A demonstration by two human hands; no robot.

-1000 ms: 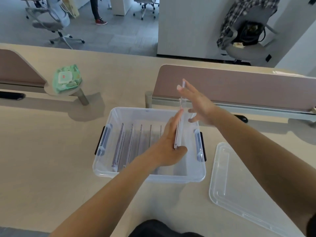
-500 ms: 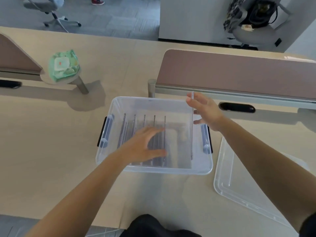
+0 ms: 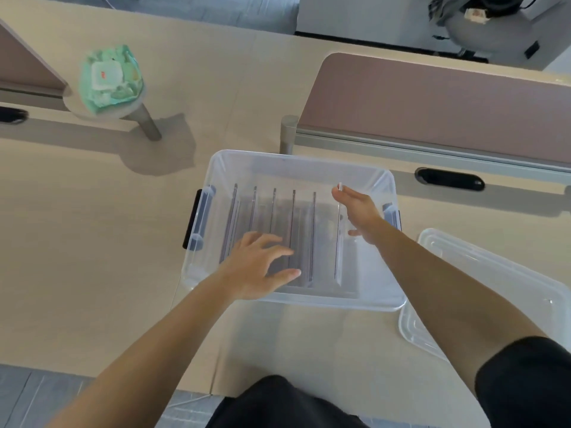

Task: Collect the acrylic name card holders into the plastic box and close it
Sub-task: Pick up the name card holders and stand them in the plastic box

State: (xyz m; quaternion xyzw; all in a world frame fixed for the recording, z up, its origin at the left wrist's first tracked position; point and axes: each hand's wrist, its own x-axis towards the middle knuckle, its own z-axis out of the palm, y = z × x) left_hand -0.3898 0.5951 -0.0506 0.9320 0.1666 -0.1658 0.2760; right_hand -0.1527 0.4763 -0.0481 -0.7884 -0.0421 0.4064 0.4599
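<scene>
A clear plastic box (image 3: 296, 163) with dark side latches stands open on the desk before me. Several acrylic name card holders (image 3: 273, 217) stand on edge in a row inside it. My right hand (image 3: 360, 210) grips the rightmost holder (image 3: 338, 242) by its top edge, low inside the box near the right wall. My left hand (image 3: 262, 267) rests flat on the upright holders at the box's front left, fingers spread. The clear lid (image 3: 494, 282) lies flat on the desk right of the box.
A mauve desk divider (image 3: 432, 97) with a grey rail runs behind the box. A green pack of wet wipes (image 3: 109, 78) sits on a small round stand at the back left. A black cable grommet (image 3: 449, 179) lies behind the box at right.
My right hand has lowered the last holder down into the box beside the row. My left hand let go of it and moved left onto the standing holders.
</scene>
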